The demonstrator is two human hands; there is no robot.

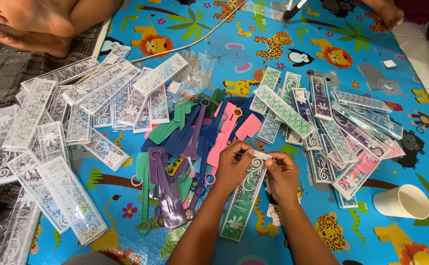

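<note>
My left hand [232, 166] and my right hand [281, 172] both pinch the top end of a long clear packet with a green and white floral pattern [242, 201]. The packet hangs down between my forearms over the mat. Just left of my hands lies a heap of flat plastic paddle-shaped pieces [190, 147] in purple, blue, green and pink.
White-patterned clear packets [52, 147] are piled on the left. Coloured patterned packets [332, 132] are piled on the right. A white paper cup [402, 201] lies on its side at the right. Another person's bare feet [28, 22] rest at the top left. All sit on a blue animal-print mat [273, 44].
</note>
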